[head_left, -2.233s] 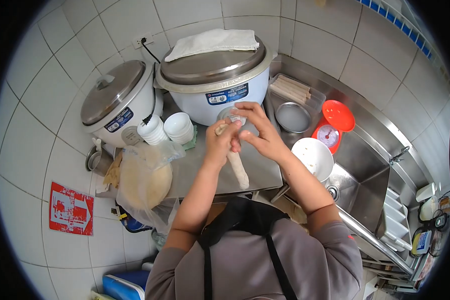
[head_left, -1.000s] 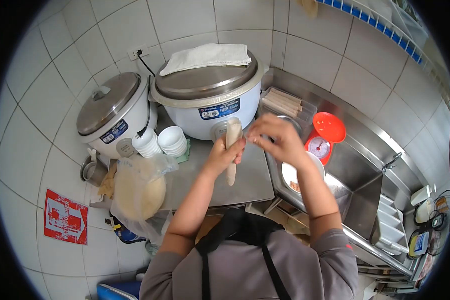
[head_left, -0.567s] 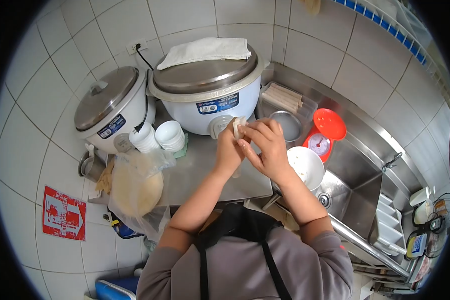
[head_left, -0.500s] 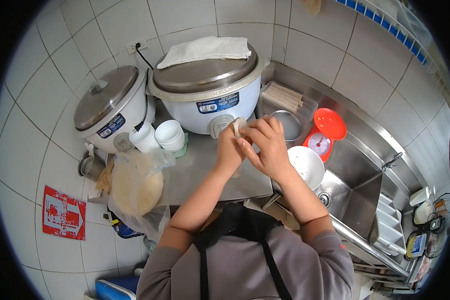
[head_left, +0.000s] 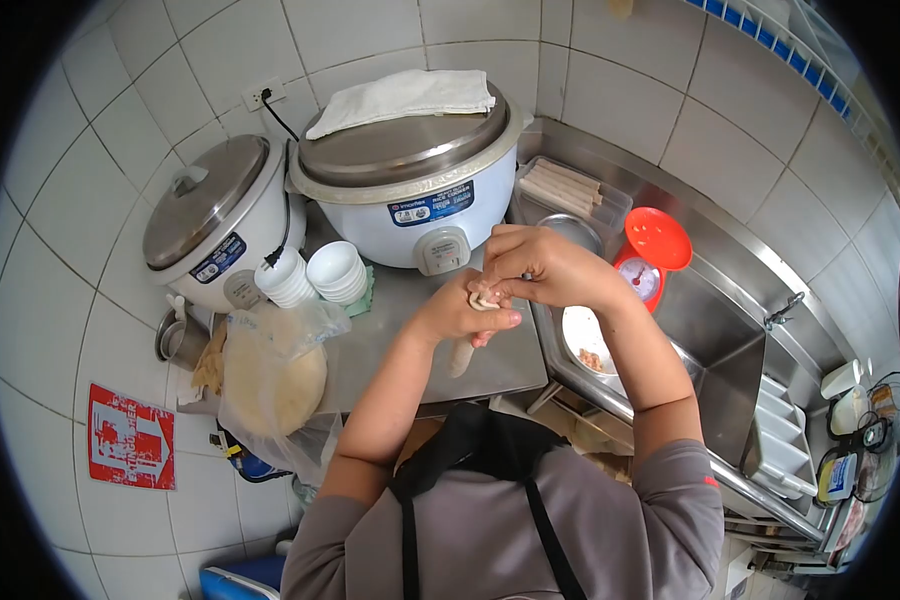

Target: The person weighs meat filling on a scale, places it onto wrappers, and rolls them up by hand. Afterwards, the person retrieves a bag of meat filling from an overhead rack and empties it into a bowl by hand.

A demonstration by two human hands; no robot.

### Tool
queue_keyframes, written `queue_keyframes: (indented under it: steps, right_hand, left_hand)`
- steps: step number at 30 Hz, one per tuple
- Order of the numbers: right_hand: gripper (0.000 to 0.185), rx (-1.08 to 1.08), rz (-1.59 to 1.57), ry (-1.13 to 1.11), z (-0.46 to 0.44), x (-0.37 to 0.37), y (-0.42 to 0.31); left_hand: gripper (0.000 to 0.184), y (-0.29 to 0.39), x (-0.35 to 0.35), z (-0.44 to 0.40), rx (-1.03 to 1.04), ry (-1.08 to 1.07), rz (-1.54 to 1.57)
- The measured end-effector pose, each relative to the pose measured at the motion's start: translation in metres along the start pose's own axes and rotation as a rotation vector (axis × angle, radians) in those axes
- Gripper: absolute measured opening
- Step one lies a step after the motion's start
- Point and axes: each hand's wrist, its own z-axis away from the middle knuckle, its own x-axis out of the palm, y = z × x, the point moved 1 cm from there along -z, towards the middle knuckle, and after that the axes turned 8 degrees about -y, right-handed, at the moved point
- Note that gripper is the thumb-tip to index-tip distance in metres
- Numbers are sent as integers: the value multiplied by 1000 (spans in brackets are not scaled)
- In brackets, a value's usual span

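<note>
My left hand (head_left: 457, 308) is wrapped around a pale, soft spring roll (head_left: 461, 357) above the steel counter. The roll's lower end hangs out below the fist, and its upper end shows at the thumb. Fingertips of my right hand (head_left: 540, 265) are pinched together at that upper end, touching it; what lies between them is partly hidden. To the right, under my right forearm, stands a white bowl (head_left: 573, 330) with a little pinkish filling (head_left: 590, 360) in it. Similar rolls (head_left: 562, 188) lie side by side in a clear plastic container behind my hands.
Two rice cookers (head_left: 440, 215) stand along the wall, the larger with a folded white cloth on its lid. Stacked white cups (head_left: 335, 268) and bagged round wrappers (head_left: 275, 380) sit at left. A red scale (head_left: 658, 240) and a steel sink (head_left: 715, 300) are at right.
My right hand has turned and moved up, its fingers now pinching the roll's top. My left hand has lowered slightly, showing the roll's hanging end. The filling in the bowl has come into view.
</note>
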Motion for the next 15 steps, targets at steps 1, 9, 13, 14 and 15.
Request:
queue_keyframes:
  steps: [1,9,13,14,15]
  right_hand:
    - [19,5,8,-21,0,-1,-2]
    - [8,37,102,-214,-26,-4,7]
    - [12,119,225,-277,-41,3,15]
    - [13,190,273,-318,-46,2,13]
    - [15,260,322,-360,-50,3,12]
  left_hand:
    - [12,-1,-3,1,22,-6,29]
    - [12,5,-1,-1,29,138,10]
    - [8,5,-3,-2,45,268,-49]
    - [9,6,-3,-2,59,304,-48]
    - [9,6,-2,-2,73,341,-46]
